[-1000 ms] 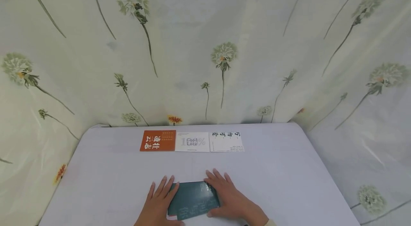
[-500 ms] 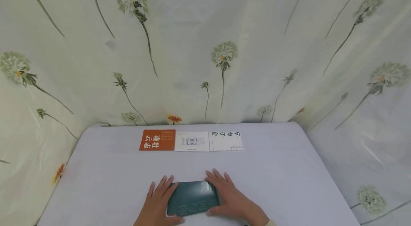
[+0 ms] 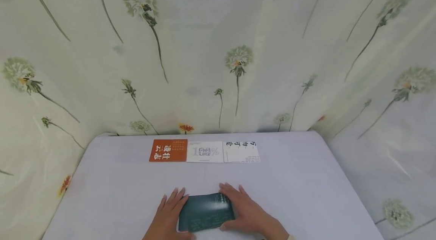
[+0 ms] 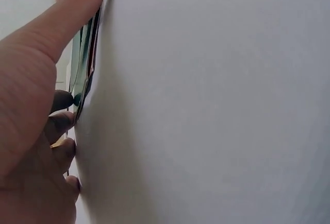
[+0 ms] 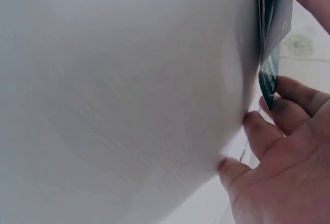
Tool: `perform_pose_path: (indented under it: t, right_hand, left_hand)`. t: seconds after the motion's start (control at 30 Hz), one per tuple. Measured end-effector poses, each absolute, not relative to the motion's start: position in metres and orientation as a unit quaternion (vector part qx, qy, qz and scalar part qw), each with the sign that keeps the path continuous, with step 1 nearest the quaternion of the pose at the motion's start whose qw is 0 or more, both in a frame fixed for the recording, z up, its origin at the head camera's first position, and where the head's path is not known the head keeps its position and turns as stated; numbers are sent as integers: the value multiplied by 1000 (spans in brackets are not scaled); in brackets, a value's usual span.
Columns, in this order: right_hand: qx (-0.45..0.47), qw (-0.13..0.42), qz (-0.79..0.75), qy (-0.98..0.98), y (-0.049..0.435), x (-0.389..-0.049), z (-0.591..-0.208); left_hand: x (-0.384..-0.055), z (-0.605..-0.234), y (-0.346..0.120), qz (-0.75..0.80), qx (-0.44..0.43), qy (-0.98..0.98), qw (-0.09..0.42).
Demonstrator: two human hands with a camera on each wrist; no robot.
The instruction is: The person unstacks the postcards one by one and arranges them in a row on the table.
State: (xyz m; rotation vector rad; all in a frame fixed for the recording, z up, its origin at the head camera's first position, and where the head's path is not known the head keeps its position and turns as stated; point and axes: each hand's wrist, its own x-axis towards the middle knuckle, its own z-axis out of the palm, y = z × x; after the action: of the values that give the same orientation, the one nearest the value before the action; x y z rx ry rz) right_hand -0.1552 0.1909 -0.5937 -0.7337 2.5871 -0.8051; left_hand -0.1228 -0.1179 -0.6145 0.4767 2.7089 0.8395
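A small stack of cards, topped by a dark green card [image 3: 206, 213] with pale writing, lies between both hands near the front of the table. My left hand [image 3: 168, 215] grips its left end, thumb at the near edge and fingers by the far left corner. At the right end, my right hand [image 3: 248, 211] holds the stack the same way. Layered card edges [image 4: 88, 54] show beneath the thumb in the left wrist view. From the right wrist, a green card corner [image 5: 269, 82] sticks out below a paler one, beside the fingers.
Three cards lie in a row toward the back of the white-covered table [image 3: 112, 194]: an orange-red card [image 3: 168, 150], a white "Good Luck" card [image 3: 204, 157] and a white card with dark characters [image 3: 242, 153]. A dandelion-patterned curtain [image 3: 197, 62] rises behind and at the sides.
The dark green top card, askew over the others a second ago, now lies closer in line with them. Its surface looks slightly bowed. Both hands have stayed at its ends.
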Motion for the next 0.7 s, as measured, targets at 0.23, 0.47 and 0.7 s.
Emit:
perform_pose_path:
  t: [0.23, 0.47, 0.7]
  right_hand:
    - [-228, 179, -278, 916, 191, -155, -587]
    - [-233, 183, -272, 916, 192, -152, -583]
    - [-246, 178, -249, 920, 197, -154, -575]
  left_hand:
    - [-124, -615, -114, 304, 140, 933, 133]
    - [-123, -612, -111, 326, 124, 924, 159]
    - [-127, -605, -108, 337, 111, 916, 185]
